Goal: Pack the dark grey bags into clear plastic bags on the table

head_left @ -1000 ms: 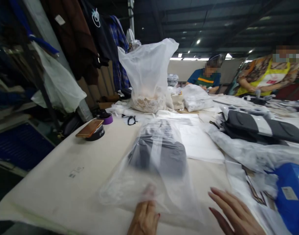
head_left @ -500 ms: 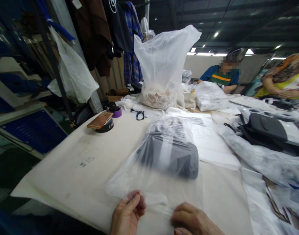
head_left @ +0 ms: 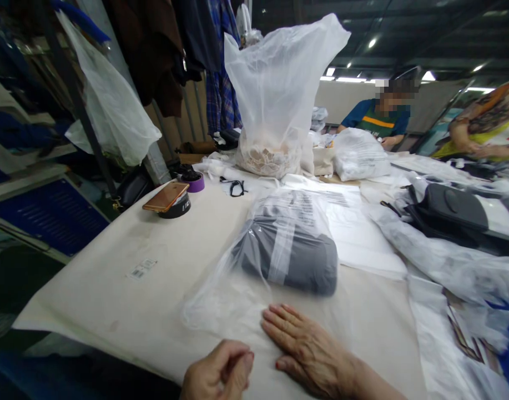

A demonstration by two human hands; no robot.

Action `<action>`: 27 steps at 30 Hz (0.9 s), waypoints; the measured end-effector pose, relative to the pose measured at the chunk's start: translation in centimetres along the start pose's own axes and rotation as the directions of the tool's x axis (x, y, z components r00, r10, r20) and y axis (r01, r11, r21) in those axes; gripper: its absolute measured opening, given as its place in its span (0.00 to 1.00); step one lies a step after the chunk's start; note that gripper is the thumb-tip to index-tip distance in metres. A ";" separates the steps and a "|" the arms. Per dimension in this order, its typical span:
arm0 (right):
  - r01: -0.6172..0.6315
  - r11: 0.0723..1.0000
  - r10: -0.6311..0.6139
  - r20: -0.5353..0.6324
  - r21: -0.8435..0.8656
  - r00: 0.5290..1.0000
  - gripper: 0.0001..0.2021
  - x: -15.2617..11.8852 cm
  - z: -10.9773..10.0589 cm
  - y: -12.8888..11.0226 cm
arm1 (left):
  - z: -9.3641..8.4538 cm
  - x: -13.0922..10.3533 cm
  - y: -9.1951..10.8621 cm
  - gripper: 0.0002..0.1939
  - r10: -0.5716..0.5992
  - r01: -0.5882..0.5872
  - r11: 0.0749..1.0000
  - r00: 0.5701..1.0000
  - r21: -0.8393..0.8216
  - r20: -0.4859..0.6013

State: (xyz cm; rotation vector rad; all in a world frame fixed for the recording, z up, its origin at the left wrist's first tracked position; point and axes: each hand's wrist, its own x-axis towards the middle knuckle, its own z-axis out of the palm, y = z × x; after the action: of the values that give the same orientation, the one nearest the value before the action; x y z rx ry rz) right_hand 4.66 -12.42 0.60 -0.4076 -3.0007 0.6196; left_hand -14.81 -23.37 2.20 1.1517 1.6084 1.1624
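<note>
A dark folded item [head_left: 293, 253] with a pale band lies inside a clear plastic bag [head_left: 221, 294] on the covered table. My right hand [head_left: 304, 347] rests flat on the near part of the bag, its fingers stretched out and pointing to the upper left. Left of it, at the bag's near edge, my left hand [head_left: 221, 369] is closed with thumb and fingers together. Whether a bit of the plastic is between those fingers is too small to tell.
A phone [head_left: 166, 197] lies on a black tape roll [head_left: 180, 209], beside a purple roll [head_left: 196, 182]. Behind stands a large white plastic bag [head_left: 279, 94]. Bagged black items [head_left: 454, 214] lie on the right. Across the table is a person [head_left: 379, 119], with another at far right.
My right hand has moved up and left and now lies flat on the bag with fingers extended. My left hand has shifted slightly down. The whole view has shifted slightly.
</note>
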 end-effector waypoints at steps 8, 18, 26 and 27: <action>0.012 0.999 -0.014 0.051 0.044 0.999 0.25 -2.7 -2.3 -2.8 | 2.1 6.5 -1.8 0.33 0.310 -0.542 0.286 0.833 0.790 0.459; -0.513 0.458 0.888 -0.404 0.726 0.220 0.16 -8.3 0.4 -0.8 | 1.8 6.1 -5.3 0.33 0.520 -0.583 0.110 0.724 0.805 0.453; -0.287 0.089 0.963 -0.009 0.954 0.270 0.12 -8.9 2.3 -2.1 | 1.8 6.3 -5.3 0.30 0.553 -0.584 0.024 0.683 0.811 0.476; -0.263 0.066 0.961 0.010 0.962 0.277 0.12 -9.4 2.3 -2.3 | 1.8 6.3 -5.2 0.30 0.552 -0.585 0.020 0.682 0.811 0.479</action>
State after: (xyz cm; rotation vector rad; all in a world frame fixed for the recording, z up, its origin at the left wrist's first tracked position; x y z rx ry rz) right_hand 12.89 -17.87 -0.57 -1.5965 -1.1671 1.4690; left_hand -15.67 -17.74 -3.91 2.8596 1.8523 0.4129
